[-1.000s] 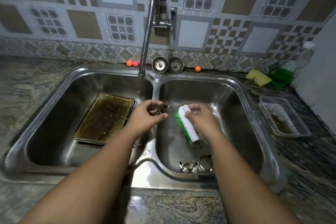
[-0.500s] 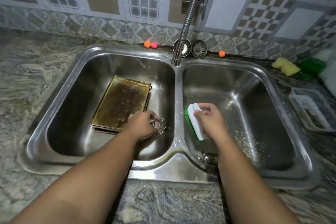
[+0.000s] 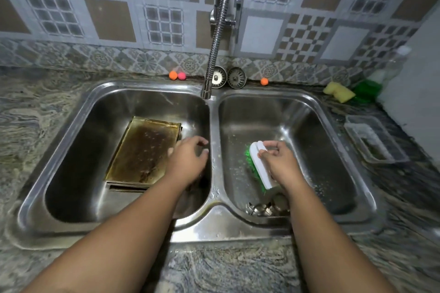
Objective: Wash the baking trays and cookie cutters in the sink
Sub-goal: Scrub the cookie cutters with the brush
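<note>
- No text, brand, number or sign reads legibly anywhere in the view.
- Clear bottle (image 3: 383, 74) at the far right of the table: surface too blurred to tell whether it carries a label.

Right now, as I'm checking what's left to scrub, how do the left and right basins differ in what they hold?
The left basin holds a brown-stained baking tray; the right basin holds small metal cookie cutters at its near edge. Over the left basin the left hand holds nothing visible; over the right basin the right hand grips a green-bristled brush. Both basins are stainless steel.
</note>
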